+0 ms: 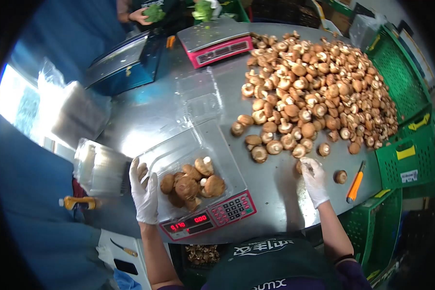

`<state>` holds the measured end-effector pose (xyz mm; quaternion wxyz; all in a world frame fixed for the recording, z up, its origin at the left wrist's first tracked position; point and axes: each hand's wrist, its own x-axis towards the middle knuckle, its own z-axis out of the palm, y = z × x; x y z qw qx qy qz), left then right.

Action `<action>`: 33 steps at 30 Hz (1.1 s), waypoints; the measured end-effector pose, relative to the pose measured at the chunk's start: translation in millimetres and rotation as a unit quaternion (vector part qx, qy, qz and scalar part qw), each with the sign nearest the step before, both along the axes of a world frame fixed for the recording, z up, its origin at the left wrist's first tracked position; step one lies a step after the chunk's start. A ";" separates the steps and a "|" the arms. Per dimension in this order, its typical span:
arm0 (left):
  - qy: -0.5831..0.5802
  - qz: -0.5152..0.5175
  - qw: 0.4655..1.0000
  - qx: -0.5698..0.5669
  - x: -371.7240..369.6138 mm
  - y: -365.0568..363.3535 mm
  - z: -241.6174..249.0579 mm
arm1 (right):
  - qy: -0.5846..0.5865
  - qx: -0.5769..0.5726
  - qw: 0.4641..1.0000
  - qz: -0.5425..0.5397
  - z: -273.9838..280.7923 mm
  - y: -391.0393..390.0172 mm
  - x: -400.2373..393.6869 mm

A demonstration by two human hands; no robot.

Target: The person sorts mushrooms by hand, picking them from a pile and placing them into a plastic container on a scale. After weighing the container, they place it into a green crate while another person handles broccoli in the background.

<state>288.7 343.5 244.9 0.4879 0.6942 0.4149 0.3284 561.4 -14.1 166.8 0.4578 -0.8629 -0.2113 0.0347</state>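
My left hand (144, 195), in a white glove, is raised at the left edge of the red scale (234, 208), its fingers apart around a brown mushroom behind them. On the scale lies a clear plastic tray (154, 166) with several brown mushrooms (187, 187). The scale's display reads 0.170 and 0.00. My right hand (314, 181), gloved too, has its fingers closed on a mushroom (299, 167) at the near edge of the big mushroom pile (314, 87). A lone mushroom (340, 177) sits to its right.
An orange knife (355, 184) lies at the right, beside green crates (405, 159). Stacked clear trays (99, 166) and an orange bottle (77, 202) are at the left. Across the table stands a second red scale (216, 41), with a co-worker's hand (140, 16) holding broccoli (154, 13).
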 end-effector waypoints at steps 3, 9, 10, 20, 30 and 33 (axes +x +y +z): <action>0.065 -0.043 0.989 0.129 7.7 -6.9 -0.6 | 0.014 0.005 1.000 0.019 -4.3 22.0 6.3; 0.088 -0.089 0.968 0.216 15.6 -27.7 36.0 | -0.184 -0.139 0.964 0.135 -16.2 87.8 25.8; 0.076 -0.088 0.971 0.208 15.0 -30.6 39.5 | -0.220 -0.162 0.951 0.144 -19.8 95.7 27.0; 0.163 -0.196 0.933 0.255 20.8 -36.9 59.1 | -0.188 -0.200 0.949 0.156 -36.2 82.3 13.1; 0.252 -0.341 0.841 0.336 38.5 -60.2 55.6 | 0.376 0.200 0.901 0.078 -1.2 65.1 -2.8; 0.299 -0.362 0.797 0.381 47.7 -66.3 41.7 | 0.546 0.367 0.747 0.093 5.5 65.2 -3.6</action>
